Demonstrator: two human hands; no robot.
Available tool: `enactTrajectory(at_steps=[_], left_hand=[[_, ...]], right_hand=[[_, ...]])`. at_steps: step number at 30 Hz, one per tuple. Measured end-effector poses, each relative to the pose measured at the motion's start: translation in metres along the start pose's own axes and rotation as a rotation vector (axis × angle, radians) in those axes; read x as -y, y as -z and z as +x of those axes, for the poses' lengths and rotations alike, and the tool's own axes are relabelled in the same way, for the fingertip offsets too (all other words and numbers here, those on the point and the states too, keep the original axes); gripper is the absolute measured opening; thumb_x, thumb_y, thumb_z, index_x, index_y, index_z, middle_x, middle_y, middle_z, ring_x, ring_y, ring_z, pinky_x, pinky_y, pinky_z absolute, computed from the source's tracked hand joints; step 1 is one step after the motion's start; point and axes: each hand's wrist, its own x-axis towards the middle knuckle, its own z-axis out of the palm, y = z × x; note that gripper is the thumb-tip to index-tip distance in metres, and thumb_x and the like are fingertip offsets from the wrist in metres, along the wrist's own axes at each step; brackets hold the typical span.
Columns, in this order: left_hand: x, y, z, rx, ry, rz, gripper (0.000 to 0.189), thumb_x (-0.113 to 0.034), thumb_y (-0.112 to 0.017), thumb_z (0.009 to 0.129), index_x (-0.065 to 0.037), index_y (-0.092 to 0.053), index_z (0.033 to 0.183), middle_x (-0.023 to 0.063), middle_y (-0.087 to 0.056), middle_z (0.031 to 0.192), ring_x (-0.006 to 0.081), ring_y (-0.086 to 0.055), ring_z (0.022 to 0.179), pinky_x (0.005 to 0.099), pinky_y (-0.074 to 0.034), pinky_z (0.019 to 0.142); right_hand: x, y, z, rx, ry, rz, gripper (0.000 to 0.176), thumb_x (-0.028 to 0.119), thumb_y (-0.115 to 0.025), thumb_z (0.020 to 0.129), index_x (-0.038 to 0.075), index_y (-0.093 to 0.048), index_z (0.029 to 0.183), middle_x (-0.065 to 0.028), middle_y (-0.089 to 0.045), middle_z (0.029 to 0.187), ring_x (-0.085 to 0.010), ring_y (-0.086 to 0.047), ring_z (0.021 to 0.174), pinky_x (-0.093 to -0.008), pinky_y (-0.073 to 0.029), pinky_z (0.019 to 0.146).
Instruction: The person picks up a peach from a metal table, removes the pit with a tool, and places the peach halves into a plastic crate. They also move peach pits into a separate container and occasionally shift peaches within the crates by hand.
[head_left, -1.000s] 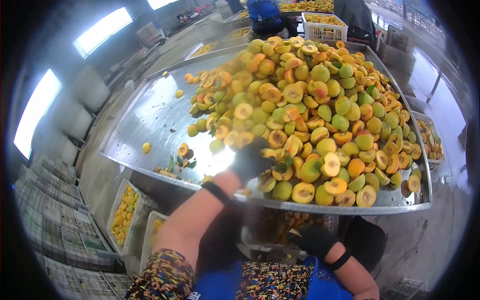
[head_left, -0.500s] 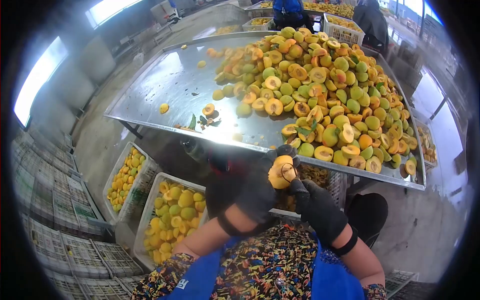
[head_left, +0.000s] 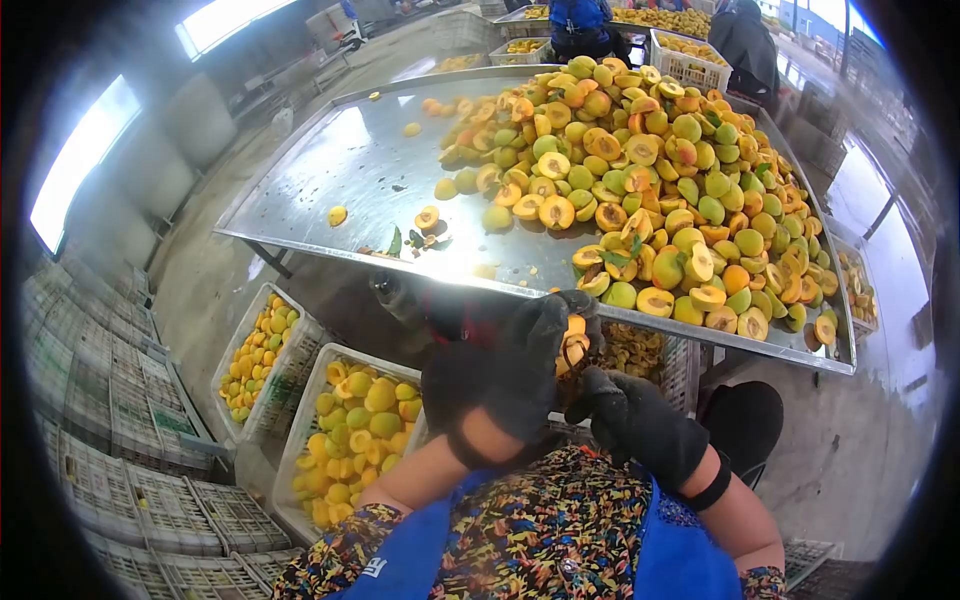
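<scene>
My left hand (head_left: 540,335), in a black glove, is closed round a cut peach (head_left: 573,342) just off the front edge of the metal table (head_left: 330,180). My right hand (head_left: 640,415), also gloved in black, is curled just below and right of the fruit; its fingers are closed on something I cannot make out. A large heap of halved fruit (head_left: 640,150) covers the right part of the table. Below my hands, a crate (head_left: 678,375) holds darker fruit pieces.
Two white crates of fruit (head_left: 335,352) (head_left: 262,295) stand on the floor at the left, beside stacked crates (head_left: 140,500). Leaves and loose halves lie on the table. Two people (head_left: 580,25) (head_left: 742,45) are beyond it, near another fruit crate (head_left: 690,65).
My left hand has turned, so less of the cut peach shows. My right hand has moved slightly down and its fingers are more curled. The view has shifted a little.
</scene>
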Motion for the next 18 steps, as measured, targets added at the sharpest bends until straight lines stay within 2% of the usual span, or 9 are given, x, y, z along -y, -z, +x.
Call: enactTrajectory(at_steps=[2, 4, 5, 7, 10, 13, 14, 16, 18], left_hand=[[-0.008, -0.008, 0.0, -0.072, 0.096, -0.063, 0.039, -0.012, -0.067, 0.081, -0.001, -0.054, 0.116, 0.0089, -0.063, 0.093, 0.0163, -0.062, 0.085, 0.0299, -0.052, 0.07], [-0.015, -0.011, -0.001, -0.109, 0.26, -0.322, 0.04, -0.014, -0.068, 0.08, -0.001, -0.054, 0.115, 0.0099, -0.063, 0.094, 0.0189, -0.062, 0.086, 0.0313, -0.052, 0.071], [-0.019, -0.012, -0.001, -0.108, 0.336, -0.517, 0.04, -0.014, -0.069, 0.079, -0.001, -0.054, 0.114, 0.0104, -0.063, 0.094, 0.0201, -0.062, 0.087, 0.0319, -0.052, 0.072], [-0.023, -0.011, 0.0, -0.103, 0.334, -0.591, 0.04, -0.014, -0.07, 0.078, -0.001, -0.055, 0.113, 0.0107, -0.063, 0.096, 0.0214, -0.062, 0.088, 0.0327, -0.051, 0.074], [-0.025, -0.008, 0.0, -0.075, 0.169, -0.293, 0.04, -0.012, -0.068, 0.078, 0.0, -0.054, 0.114, 0.0105, -0.063, 0.099, 0.0213, -0.062, 0.089, 0.0328, -0.05, 0.077], [-0.025, -0.003, -0.003, -0.043, 0.107, -0.117, 0.036, -0.016, -0.058, 0.085, 0.001, -0.052, 0.117, 0.0115, -0.062, 0.102, 0.0203, -0.061, 0.091, 0.0318, -0.05, 0.081], [-0.028, -0.004, -0.002, -0.046, 0.078, -0.049, 0.036, -0.023, -0.049, 0.092, 0.002, -0.051, 0.118, 0.0124, -0.061, 0.105, 0.02, -0.061, 0.092, 0.0316, -0.05, 0.082], [-0.02, -0.002, -0.003, -0.028, -0.051, 0.173, 0.039, -0.029, -0.041, 0.099, 0.003, -0.051, 0.119, 0.0129, -0.06, 0.107, 0.0193, -0.06, 0.093, 0.0314, -0.05, 0.083], [-0.003, 0.006, -0.004, -0.025, -0.178, 0.348, 0.037, -0.027, -0.042, 0.099, 0.003, -0.052, 0.117, 0.0121, -0.06, 0.106, 0.0189, -0.06, 0.093, 0.0317, -0.049, 0.083]], right_hand=[[-0.002, -0.001, 0.002, 0.009, -0.009, 0.048, 0.045, 0.041, -0.04, 0.098, 0.004, -0.064, 0.094, 0.0009, -0.05, 0.055, -0.0057, -0.046, 0.046, -0.021, -0.036, 0.044], [-0.016, -0.003, 0.009, 0.008, 0.003, 0.071, 0.045, 0.041, -0.039, 0.099, 0.003, -0.064, 0.094, 0.0015, -0.049, 0.055, -0.0058, -0.045, 0.046, -0.0214, -0.035, 0.043], [-0.028, -0.005, 0.015, -0.046, 0.126, 0.021, 0.045, 0.041, -0.039, 0.099, 0.004, -0.064, 0.094, 0.0017, -0.049, 0.056, -0.0055, -0.045, 0.046, -0.0213, -0.035, 0.043], [-0.043, -0.012, 0.024, -0.15, 0.373, -0.081, 0.044, 0.041, -0.039, 0.099, 0.004, -0.064, 0.094, 0.002, -0.05, 0.057, -0.005, -0.044, 0.047, -0.021, -0.034, 0.044], [-0.018, -0.002, 0.01, 0.037, 0.157, -0.043, 0.043, 0.04, -0.04, 0.098, 0.004, -0.063, 0.096, 0.0009, -0.053, 0.06, -0.0037, -0.045, 0.05, -0.02, -0.035, 0.047], [-0.011, -0.003, 0.007, 0.099, -0.048, 0.122, 0.037, 0.035, -0.046, 0.098, 0.0, -0.06, 0.103, -0.0025, -0.061, 0.085, -0.0086, -0.055, 0.077, -0.0241, -0.046, 0.068], [-0.015, -0.007, 0.01, 0.056, 0.015, 0.137, 0.04, 0.038, -0.044, 0.098, 0.001, -0.061, 0.101, -0.0013, -0.058, 0.075, -0.0077, -0.052, 0.067, -0.0233, -0.042, 0.06], [-0.025, -0.016, 0.018, -0.032, 0.139, 0.159, 0.046, 0.043, -0.039, 0.098, 0.004, -0.062, 0.098, 0.0011, -0.05, 0.056, -0.0061, -0.046, 0.046, -0.0215, -0.034, 0.043], [-0.018, -0.014, 0.014, 0.004, 0.09, 0.126, 0.048, 0.045, -0.039, 0.098, 0.003, -0.062, 0.097, 0.001, -0.049, 0.055, -0.0069, -0.045, 0.044, -0.022, -0.033, 0.042]])
